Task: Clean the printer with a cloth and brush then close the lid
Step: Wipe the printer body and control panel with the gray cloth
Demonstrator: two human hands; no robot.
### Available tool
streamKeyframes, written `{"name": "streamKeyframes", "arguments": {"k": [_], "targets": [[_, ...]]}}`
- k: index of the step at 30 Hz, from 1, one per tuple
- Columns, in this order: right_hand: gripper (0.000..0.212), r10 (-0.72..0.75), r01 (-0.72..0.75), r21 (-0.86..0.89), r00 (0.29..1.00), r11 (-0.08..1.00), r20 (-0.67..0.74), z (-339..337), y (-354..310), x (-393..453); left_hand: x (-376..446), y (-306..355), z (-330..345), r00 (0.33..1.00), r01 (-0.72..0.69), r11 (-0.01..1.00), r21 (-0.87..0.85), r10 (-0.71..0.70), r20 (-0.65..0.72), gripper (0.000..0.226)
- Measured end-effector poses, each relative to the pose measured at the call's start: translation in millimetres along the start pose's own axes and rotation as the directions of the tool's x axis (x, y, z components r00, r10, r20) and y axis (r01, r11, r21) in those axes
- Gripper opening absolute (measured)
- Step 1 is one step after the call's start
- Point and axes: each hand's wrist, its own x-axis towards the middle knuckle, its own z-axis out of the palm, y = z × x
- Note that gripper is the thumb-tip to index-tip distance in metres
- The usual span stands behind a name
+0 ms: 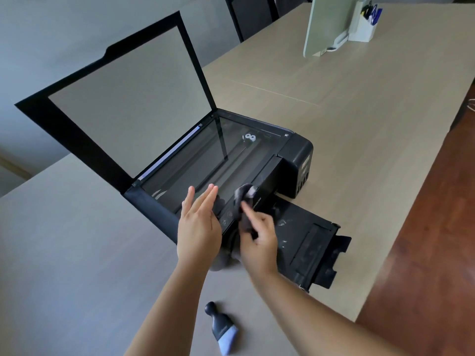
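Right hand point(258, 238) gripping cloth point(245, 201) against printer point(295, 155) front; left hand point(199, 227) flat, released; lid point(123, 104) raised; brush point(222, 327) on table point(77, 253).

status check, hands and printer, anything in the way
Left hand open, flat by the glass. Right hand gripping cloth on printer front. Lid up, brush unused on table. Nothing blocking.

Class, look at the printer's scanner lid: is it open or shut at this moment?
Open. The lid stands raised, hinged at the far edge, leaving the scanner glass exposed.
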Motion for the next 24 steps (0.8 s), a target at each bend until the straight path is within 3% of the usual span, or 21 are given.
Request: {"name": "streamKeyframes", "arguments": {"k": [3,5,8,10,13,16,18,20,22,24], "targets": [[0.058,-0.087,0.095,-0.048,0.984,0.994,0.156,-7,2,-17,0,-1,0,0.999,0.018,1.000,-0.016,-0.019,-0.042,0.061],[0.052,-0.094,0.104,-0.105,0.991,0.989,0.094,-10,1,3,0,0,0,0.999,0.008,1.000,-0.004,-0.008,-0.048,0.060],[0.035,-0.002,-0.024,-0.257,0.995,0.966,-0.102,-18,-14,72,-1,1,1,0.999,-0.007,1.000,0.010,0.007,-0.042,0.056],[0.032,0.024,-0.076,-0.329,0.987,0.941,-0.157,-28,-21,114,-1,1,1,0.999,-0.016,1.000,0.010,0.016,-0.047,0.055],[0.033,0.023,-0.077,-0.273,0.981,0.959,-0.195,-35,-17,130,-1,1,1,0.999,-0.019,1.000,0.014,0.020,-0.042,0.055],[0.032,0.124,-0.183,-0.183,0.947,0.966,-0.296,-26,-7,103,-2,0,2,0.999,-0.030,0.999,0.027,0.031,-0.042,0.055],[0.030,0.121,-0.177,-0.195,0.955,0.965,-0.270,-19,-2,77,0,0,2,0.999,-0.027,0.999,0.030,0.028,-0.038,0.055],[0.032,0.024,-0.075,-0.290,0.984,0.954,-0.176,-20,-11,68,0,-1,2,0.999,-0.037,0.999,0.039,0.038,-0.037,0.053],[0.036,-0.037,-0.007,-0.551,0.997,0.834,-0.068,-31,-27,91,-1,-2,3,0.998,-0.048,0.998,0.048,0.049,-0.031,0.052],[0.035,0.007,-0.007,-0.800,1.000,0.600,-0.004,-45,-46,125,-1,-2,4,0.998,-0.053,0.997,0.054,0.055,-0.031,0.051]]}}
